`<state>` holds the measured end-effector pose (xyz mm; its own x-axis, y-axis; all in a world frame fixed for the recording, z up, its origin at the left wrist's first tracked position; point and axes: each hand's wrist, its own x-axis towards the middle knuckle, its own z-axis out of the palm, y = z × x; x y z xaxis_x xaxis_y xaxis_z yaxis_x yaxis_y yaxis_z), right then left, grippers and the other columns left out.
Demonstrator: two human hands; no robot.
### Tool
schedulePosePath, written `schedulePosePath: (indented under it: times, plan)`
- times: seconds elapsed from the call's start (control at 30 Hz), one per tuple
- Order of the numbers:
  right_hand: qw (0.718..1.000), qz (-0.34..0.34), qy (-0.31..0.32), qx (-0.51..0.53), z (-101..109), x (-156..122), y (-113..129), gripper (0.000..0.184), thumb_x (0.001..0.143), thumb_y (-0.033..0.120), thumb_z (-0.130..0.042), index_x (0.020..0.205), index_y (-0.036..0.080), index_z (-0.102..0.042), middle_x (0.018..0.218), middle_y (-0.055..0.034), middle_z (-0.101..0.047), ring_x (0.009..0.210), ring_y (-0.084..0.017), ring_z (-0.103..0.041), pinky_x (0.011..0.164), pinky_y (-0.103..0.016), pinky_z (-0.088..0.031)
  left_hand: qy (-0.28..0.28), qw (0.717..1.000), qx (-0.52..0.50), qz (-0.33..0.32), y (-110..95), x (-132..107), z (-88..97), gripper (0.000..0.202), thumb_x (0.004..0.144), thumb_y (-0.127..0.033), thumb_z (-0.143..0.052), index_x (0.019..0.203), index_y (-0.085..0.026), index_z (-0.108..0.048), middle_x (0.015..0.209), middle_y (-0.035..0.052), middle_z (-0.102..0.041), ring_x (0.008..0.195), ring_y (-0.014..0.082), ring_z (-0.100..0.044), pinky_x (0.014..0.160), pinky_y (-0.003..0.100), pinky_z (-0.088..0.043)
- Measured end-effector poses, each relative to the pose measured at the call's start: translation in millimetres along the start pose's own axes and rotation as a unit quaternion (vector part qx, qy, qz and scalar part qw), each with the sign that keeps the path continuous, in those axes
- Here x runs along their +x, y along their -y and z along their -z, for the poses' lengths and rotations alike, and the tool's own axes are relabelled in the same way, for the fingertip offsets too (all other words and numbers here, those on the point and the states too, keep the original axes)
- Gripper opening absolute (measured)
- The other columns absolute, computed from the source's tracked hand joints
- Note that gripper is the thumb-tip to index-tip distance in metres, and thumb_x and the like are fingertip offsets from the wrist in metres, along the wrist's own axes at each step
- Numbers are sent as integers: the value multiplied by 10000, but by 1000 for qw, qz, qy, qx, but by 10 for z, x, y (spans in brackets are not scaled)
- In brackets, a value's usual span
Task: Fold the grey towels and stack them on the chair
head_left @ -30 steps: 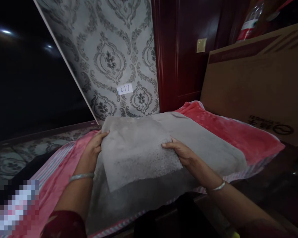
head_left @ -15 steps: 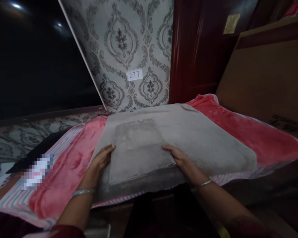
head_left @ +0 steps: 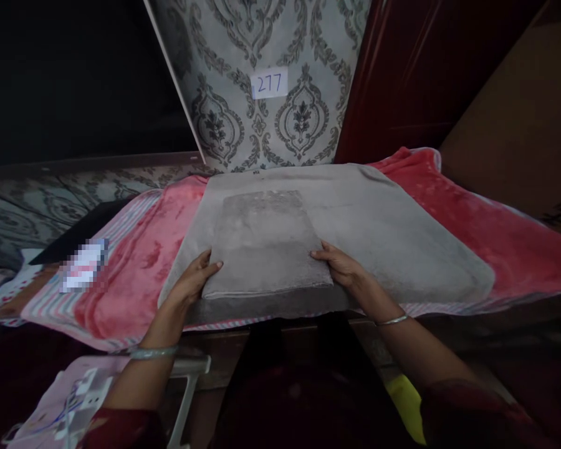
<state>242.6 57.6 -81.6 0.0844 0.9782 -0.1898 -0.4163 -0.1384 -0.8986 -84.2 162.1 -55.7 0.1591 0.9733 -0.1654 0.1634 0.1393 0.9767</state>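
A folded grey cloth (head_left: 264, 249), soft and towel-like, lies flat on a larger grey cloth (head_left: 393, 231). At its left edge is my left hand (head_left: 195, 279), thumb on top and the other fingers curled at the side. My right hand (head_left: 343, 267) grips the opposite edge near the front corner, its lower fingers partly hidden. Beneath both grey pieces spreads a red and pink blanket (head_left: 163, 234) with a striped border.
Behind stands a patterned wall with a paper label (head_left: 269, 83) marked 277. A dark screen (head_left: 75, 81) is at left, a cardboard box (head_left: 518, 118) at right. Below left sits a pink and white object (head_left: 70, 399); something yellow (head_left: 406, 405) is below right.
The view has tilted down, so the wall label and cloths sit higher and more floor shows. Both hands stay at the folded cloth's sides; its front edge looks straighter.
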Motion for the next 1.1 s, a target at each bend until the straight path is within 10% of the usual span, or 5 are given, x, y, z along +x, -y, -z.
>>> schedulePosePath:
  times: [0.33,0.43,0.53,0.7,1.1]
  plan:
    - [973,50,-70,-215,233,-149,48,726,770,309,-620,1465,229,-426,1055,-76,-707,856,-229,-680,787,-413,-575,-83,949,284,-106,-21,-3,122,733,801,-327,-630,1476,-140,-411,1205,166,-670,1009,293,-683,963,488,-523]
    - [877,177,-137,-425,203,-120,164,584,843,336,-559,1416,228,-519,1234,-118,-664,1027,-267,-655,917,-476,-534,-133,857,434,-245,-129,26,5,660,854,-331,-542,1464,-115,-416,1364,197,-575,1216,325,-586,1069,507,-444]
    - [753,288,-90,-585,-83,6,230,519,923,383,-483,1411,215,-546,1447,-127,-536,1343,-304,-467,1117,-525,-366,-57,788,516,-332,-216,50,-310,630,902,-400,-504,1461,-119,-425,1520,193,-431,1428,324,-371,1177,507,-308]
    - [641,237,23,-729,-481,190,37,624,975,513,-426,1544,265,-359,1631,-82,-253,1506,-334,-165,1175,-591,-196,32,737,625,-256,-142,73,-704,696,938,-540,-435,1525,-175,-354,1622,171,-233,1509,353,-158,1186,640,-140]
    - [628,247,-8,-738,-547,603,247,525,1010,426,-379,1489,221,-452,1499,-121,-486,1375,-270,-423,1117,-466,-316,103,725,641,-231,-392,393,-649,681,951,-550,-397,1540,-215,-324,1636,125,-195,1518,319,-137,1188,621,-151]
